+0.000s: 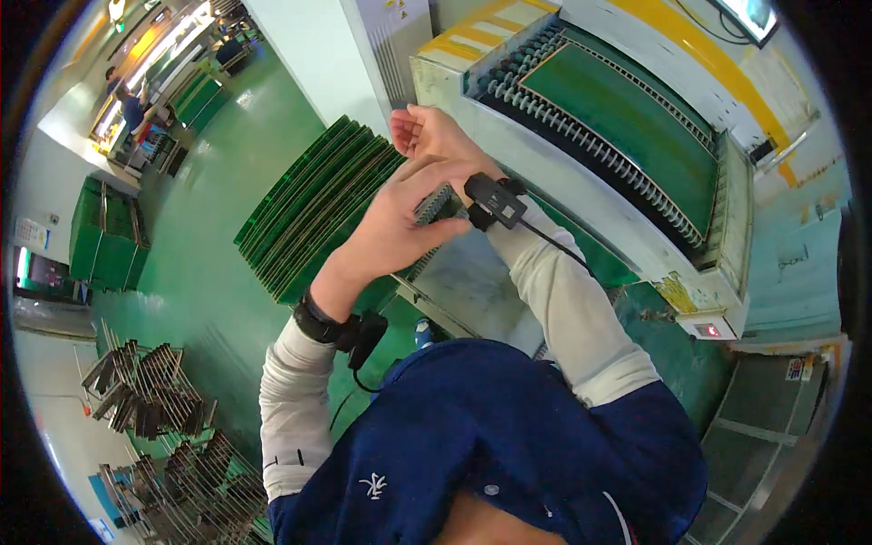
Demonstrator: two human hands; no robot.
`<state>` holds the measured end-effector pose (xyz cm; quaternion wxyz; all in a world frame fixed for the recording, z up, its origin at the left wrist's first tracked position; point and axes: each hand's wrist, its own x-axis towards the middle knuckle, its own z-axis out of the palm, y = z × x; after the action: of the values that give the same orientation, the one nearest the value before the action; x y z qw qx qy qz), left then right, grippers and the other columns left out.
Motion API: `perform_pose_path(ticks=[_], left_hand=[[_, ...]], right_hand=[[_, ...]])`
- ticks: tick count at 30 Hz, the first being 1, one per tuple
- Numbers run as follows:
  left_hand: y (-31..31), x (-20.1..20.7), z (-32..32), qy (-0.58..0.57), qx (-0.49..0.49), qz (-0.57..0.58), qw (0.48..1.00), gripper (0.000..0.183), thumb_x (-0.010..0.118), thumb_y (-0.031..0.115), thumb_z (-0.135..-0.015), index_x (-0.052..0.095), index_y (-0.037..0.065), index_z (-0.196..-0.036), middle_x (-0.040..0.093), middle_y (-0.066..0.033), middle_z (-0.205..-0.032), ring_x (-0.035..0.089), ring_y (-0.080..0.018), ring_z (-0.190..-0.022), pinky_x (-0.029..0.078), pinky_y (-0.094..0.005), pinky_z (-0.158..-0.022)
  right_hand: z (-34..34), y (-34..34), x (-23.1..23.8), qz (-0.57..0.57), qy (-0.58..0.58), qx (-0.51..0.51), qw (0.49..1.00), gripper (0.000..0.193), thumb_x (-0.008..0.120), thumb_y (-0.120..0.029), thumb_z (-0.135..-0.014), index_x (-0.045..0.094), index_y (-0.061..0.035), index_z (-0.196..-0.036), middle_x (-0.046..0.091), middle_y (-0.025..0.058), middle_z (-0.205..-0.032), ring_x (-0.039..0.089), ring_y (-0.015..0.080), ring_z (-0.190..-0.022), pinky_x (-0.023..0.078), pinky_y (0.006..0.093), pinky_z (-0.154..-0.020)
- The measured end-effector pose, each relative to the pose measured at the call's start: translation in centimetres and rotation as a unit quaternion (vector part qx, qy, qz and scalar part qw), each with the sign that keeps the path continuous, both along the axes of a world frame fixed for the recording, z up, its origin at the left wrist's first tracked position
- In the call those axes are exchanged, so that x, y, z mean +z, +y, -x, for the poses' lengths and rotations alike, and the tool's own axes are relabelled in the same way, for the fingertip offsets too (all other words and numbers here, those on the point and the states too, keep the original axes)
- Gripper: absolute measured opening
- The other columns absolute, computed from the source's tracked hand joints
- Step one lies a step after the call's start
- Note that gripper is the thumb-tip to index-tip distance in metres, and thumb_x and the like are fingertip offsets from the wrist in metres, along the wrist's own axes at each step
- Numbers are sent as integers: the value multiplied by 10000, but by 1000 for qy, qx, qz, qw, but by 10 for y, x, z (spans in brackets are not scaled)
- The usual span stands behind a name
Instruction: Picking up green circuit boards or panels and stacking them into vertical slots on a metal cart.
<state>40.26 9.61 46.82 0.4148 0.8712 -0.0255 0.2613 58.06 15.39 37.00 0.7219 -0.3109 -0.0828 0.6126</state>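
Note:
My left hand reaches across to my right wrist. Its thumb and index finger are curved around the sides of a small black device strapped there, with a cable running from it. My right hand is turned with its fingers loosely curled and apart, nothing in it. Below and left of the hands stands a row of green boards, upright and close together in a rack. Part of the row is hidden by my left hand. A second black device is strapped to my left wrist.
At the right a roller conveyor machine carries a large green panel. A white cabinet stands behind the boards. Metal racks are piled at the lower left, and a green stack stands beyond. Another person works far off.

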Motion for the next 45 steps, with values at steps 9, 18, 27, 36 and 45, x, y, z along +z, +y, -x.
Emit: perform_pose_path(ticks=[9, 18, 27, 36, 45], left_hand=[[-11, -6, -13, 111, -78, 54, 989, 817, 779, 48, -600, 380, 77, -1312, 499, -96, -1236, 485, -254, -1125, 358, -358, -968], [-27, 2, -16, -1, -74, -90, 993, 839, 752, 63, -608, 357, 79, -1347, 570, -79, -1011, 525, -291, -943, 403, -391, -863], [-17, -12, 15, -56, -22, 13, 998, 400, 678, 47, -730, 557, 24, -1111, 608, -89, -920, 589, -243, -864, 451, -345, -825], [-8, -69, 2, 160, -92, 512, 839, 297, 566, 162, -900, 553, -22, -1133, 623, -68, -1044, 589, -155, -965, 460, -292, -865], [-3, -63, -2, 187, -50, 381, 904, 316, 635, 127, -839, 561, 14, -1124, 594, -70, -1066, 556, -161, -956, 487, -315, -768]], right_hand=[[28, 3, -3, 5, 7, 89, 996, 245, 494, -203, -914, 575, 19, -977, 591, 104, -896, 566, 201, -812, 495, 318, -690], [59, -22, 45, -79, 68, 200, 974, 249, 526, -217, -909, 586, 6, -1001, 600, 74, -909, 570, 174, -818, 488, 302, -661], [30, -38, 93, -185, 132, 121, 966, 265, 505, -227, -915, 584, 9, -1009, 604, 75, -887, 559, 190, -807, 456, 304, -670], [72, -38, 107, -188, 139, 170, 957, 301, 516, -253, -907, 596, 24, -993, 595, 91, -833, 554, 201, -750, 441, 299, -636], [98, -32, 99, -170, 122, 196, 958, 310, 502, -273, -915, 583, 18, -982, 598, 80, -819, 561, 193, -724, 454, 293, -635]])
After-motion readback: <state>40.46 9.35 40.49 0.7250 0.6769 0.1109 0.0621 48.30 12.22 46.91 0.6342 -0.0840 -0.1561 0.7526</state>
